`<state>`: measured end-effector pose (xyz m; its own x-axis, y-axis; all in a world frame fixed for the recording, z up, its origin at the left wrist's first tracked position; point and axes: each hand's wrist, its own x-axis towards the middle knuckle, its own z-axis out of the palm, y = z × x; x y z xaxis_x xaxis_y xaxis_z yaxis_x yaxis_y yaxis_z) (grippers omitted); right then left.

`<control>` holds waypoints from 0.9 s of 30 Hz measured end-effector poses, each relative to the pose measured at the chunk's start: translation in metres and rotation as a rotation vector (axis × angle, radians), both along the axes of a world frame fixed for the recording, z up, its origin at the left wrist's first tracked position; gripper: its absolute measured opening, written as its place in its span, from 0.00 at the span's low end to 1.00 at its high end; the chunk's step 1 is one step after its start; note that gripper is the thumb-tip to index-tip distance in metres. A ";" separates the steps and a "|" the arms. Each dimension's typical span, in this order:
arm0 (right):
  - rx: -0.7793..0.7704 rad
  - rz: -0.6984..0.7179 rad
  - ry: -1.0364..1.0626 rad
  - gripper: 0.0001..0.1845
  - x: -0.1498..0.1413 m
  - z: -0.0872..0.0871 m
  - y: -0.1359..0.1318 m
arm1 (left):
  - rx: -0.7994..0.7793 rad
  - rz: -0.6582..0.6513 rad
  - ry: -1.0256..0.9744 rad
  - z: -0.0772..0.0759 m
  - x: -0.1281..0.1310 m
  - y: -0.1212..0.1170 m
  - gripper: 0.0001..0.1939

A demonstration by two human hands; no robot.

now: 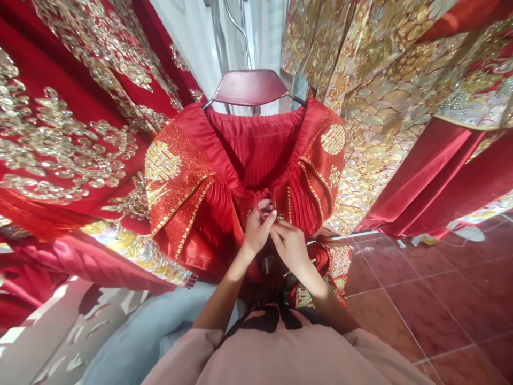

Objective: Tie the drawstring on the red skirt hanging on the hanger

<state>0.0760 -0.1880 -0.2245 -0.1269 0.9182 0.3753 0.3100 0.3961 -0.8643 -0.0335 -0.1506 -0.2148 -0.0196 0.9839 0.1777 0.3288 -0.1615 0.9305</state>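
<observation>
A red pleated garment [244,155] with gold embroidered panels hangs on a dark red hanger [250,86] in front of me. My left hand [257,229] and my right hand [289,245] meet at its front closure, just below the neckline. Both hands have their fingers pinched on a thin red tie cord [265,207] at that closure. The fingertips overlap, so the knot itself is partly hidden.
Red and gold embroidered robes hang close on the left [68,133] and on the right [401,107]. A reddish tiled floor [433,299] lies at the lower right. A white wall [192,37] stands behind the hanger. My pink top fills the bottom edge.
</observation>
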 end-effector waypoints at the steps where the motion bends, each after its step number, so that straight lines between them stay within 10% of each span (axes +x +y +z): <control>1: -0.009 0.005 0.002 0.15 0.001 0.001 0.001 | 0.025 0.039 0.035 0.000 0.001 -0.002 0.14; 9: -0.095 0.027 0.202 0.12 -0.010 0.003 0.011 | 0.240 0.271 0.473 0.017 -0.006 -0.028 0.17; 27: -0.591 0.023 1.164 0.16 -0.036 0.031 0.027 | 0.058 0.014 0.053 0.002 -0.028 -0.017 0.13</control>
<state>0.0405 -0.1606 -0.1936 -0.0208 0.9830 -0.1826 -0.7350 -0.1389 -0.6637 -0.0616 -0.1675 -0.2123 -0.0227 0.9717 0.2353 0.3803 -0.2093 0.9009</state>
